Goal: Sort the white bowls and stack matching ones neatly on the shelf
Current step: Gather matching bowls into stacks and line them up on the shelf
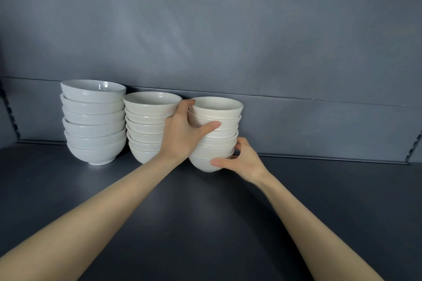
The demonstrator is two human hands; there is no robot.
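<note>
Three stacks of white bowls stand in a row near the back of a dark grey shelf (205, 223). The left stack (93, 121) has larger, bluish-white bowls. The middle stack (146, 125) and the right stack (217, 130) hold smaller cream-white bowls. My left hand (182, 134) grips the upper left side of the right stack, thumb across its front and fingers behind. My right hand (242, 162) holds the bottom bowl of that stack, thumb in front and fingers round its right side. My left hand hides part of the middle stack.
The grey back wall (251, 41) rises right behind the stacks. Notched shelf uprights show at the far left (9, 112) and far right (414, 146) edges. Bare shelf surface lies to the right of the stacks and in front of them.
</note>
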